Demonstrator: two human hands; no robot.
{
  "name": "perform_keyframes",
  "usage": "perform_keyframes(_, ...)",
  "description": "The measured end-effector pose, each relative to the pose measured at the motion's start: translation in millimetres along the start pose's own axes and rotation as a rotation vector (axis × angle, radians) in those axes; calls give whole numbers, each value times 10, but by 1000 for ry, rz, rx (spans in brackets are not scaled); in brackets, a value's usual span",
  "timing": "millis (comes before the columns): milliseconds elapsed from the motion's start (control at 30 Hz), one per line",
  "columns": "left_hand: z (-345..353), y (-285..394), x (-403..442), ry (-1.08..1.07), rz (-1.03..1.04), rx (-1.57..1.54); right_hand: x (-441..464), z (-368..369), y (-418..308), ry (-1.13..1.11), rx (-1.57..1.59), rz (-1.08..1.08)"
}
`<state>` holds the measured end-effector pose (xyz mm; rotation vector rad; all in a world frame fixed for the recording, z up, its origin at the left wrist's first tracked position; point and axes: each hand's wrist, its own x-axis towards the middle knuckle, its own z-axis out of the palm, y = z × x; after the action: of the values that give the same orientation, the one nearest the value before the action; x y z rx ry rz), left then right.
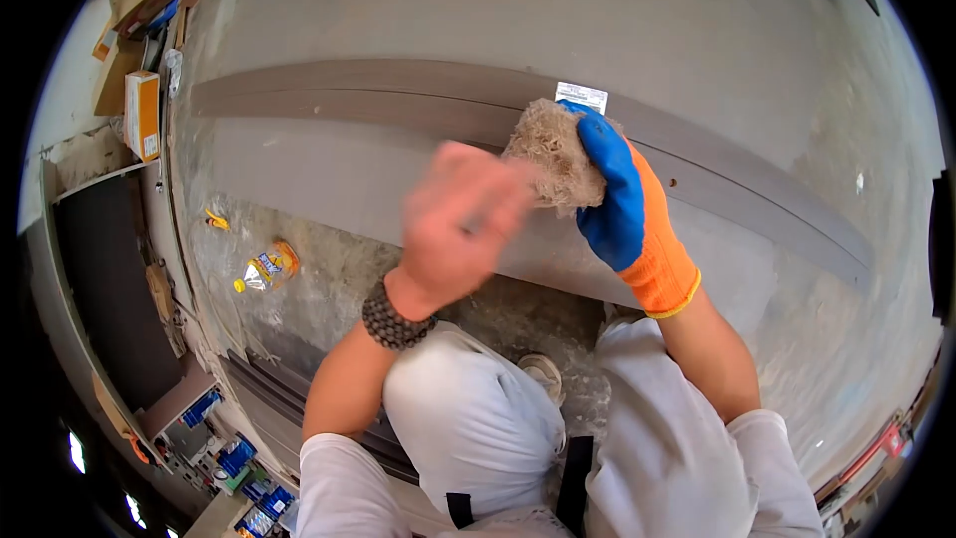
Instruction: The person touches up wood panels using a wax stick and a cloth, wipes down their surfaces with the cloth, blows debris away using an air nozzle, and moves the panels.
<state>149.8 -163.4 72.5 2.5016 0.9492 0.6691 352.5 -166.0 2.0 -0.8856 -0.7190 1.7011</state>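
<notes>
Presently, the gloved right hand [619,174] grips the fibre wad [554,153], best held steady for the left hand [453,224], grip indeterminable through blur.

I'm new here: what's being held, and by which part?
The gloved right hand holds a fibrous tan clump by its right side; whether the blurred left hand also grips it can't be told.

A blue glove [637,224] with an orange back and yellow-edged cuff meets a sandy-tan wad [553,154] over grey-brown strips [349,78], where a white label [583,95] carries dark print. A black bracelet [396,317] flecked with grey contrasts with white sleeves [349,488] and pale grey-white trousers [463,408], while a yellow-capped bottle [271,266] in orange and yellow brightens the mottled grey floor [339,254].
</notes>
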Motion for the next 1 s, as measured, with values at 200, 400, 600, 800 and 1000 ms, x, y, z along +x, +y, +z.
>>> perform_keyframes(200, 207, -32, -50, 155, -737, -944, -54, 214, -297, -40, -549, -107)
perform_keyframes(400, -11, -474, -231, 347, -867, -695, -109, -527, -747, 297, -875, -117)
perform_keyframes(600, 114, -1137, 6, 296, -429, 342, -227, -1227, -1044, 667, -1564, -318)
perform_keyframes(800, 564, -1047, 347, 18, -217, 350, -223, -1459, -674, 468, -1881, -229)
perform_keyframes(1000, 951, -979, 697, 217, -365, 308, -228, -1367, -701, 433, -1863, -247)
